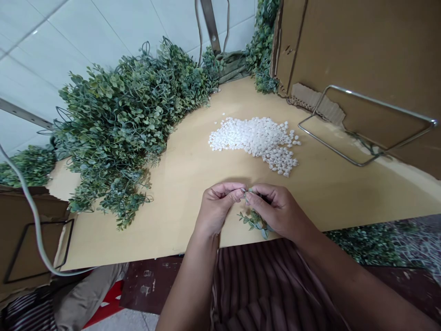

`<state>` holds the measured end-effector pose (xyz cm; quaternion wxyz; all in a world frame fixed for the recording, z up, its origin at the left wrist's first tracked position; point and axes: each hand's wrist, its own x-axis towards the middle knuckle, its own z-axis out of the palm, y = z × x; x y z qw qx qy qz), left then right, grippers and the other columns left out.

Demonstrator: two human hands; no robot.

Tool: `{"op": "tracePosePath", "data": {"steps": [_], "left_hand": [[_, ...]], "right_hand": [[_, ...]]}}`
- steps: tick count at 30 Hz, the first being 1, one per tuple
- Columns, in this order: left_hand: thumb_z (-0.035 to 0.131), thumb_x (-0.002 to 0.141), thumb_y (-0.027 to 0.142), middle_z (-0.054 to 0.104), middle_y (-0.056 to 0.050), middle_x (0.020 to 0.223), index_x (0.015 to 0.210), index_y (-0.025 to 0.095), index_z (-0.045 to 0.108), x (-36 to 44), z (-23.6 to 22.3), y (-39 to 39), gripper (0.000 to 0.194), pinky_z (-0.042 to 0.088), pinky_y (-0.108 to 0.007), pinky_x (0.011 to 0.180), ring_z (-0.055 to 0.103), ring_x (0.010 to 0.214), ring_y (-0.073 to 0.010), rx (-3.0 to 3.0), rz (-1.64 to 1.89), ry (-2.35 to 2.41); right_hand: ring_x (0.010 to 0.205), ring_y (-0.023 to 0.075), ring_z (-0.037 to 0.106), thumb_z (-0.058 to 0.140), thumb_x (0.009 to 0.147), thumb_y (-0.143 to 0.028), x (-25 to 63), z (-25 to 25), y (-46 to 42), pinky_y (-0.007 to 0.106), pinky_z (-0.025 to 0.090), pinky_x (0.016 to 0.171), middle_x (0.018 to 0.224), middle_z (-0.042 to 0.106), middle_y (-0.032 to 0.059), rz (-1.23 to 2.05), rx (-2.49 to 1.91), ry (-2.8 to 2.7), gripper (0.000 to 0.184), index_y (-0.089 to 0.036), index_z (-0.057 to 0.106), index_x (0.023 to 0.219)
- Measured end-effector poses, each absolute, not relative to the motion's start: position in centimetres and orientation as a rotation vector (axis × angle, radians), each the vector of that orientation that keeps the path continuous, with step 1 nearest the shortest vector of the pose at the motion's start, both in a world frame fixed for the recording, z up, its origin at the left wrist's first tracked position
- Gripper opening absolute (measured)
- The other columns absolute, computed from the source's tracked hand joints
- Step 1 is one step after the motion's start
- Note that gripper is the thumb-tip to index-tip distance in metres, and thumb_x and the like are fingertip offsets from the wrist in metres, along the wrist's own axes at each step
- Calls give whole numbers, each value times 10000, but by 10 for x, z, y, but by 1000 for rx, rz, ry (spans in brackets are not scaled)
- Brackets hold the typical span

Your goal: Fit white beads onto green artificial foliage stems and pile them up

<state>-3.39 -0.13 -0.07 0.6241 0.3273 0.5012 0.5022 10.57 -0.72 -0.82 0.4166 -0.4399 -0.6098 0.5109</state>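
Note:
Over the front of the table, my two hands meet fingertip to fingertip. My right hand is closed around the stem of an artificial leafy sprig, whose green leaves hang below the palm. My left hand pinches at the stem's end with thumb and forefinger; whatever is between those fingertips is too small to make out. Just beyond the hands lies a spread pile of small white plastic beads or caps.
A large heap of artificial greenery covers the table's left side against the tiled wall. At right stands a cardboard box beside a bent metal wire frame. A white cable hangs at left. More foliage lies below the table.

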Motion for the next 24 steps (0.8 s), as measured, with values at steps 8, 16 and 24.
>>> {"op": "tracePosePath", "data": {"steps": [8, 16, 24], "left_hand": [[873, 468, 299, 702, -4, 589, 622, 175, 742, -37, -3, -2, 237, 488, -205, 578, 567, 520, -73, 834, 1134, 1160], [852, 530, 295, 746, -15, 678, 663, 209, 761, -38, -3, -4, 182, 528, -230, 685, 644, 624, -106, 898, 1145, 1154], [853, 513, 339, 721, -22, 621, 640, 190, 754, -37, -5, -4, 220, 517, -239, 624, 606, 557, -105, 919, 1152, 1172]], "right_hand": [[468, 82, 331, 457, 771, -315, 106, -10, -8, 215, 282, 439, 485, 304, -54, 1295, -1146, -1537, 297, -201, 362, 515], [464, 75, 299, 462, 757, -301, 105, -8, -7, 211, 260, 433, 473, 294, -57, 1294, -1139, -1519, 302, -200, 341, 500], [460, 79, 317, 468, 730, -298, 105, -6, -7, 211, 276, 435, 461, 307, -52, 1293, -1163, -1502, 288, -200, 354, 484]]}}
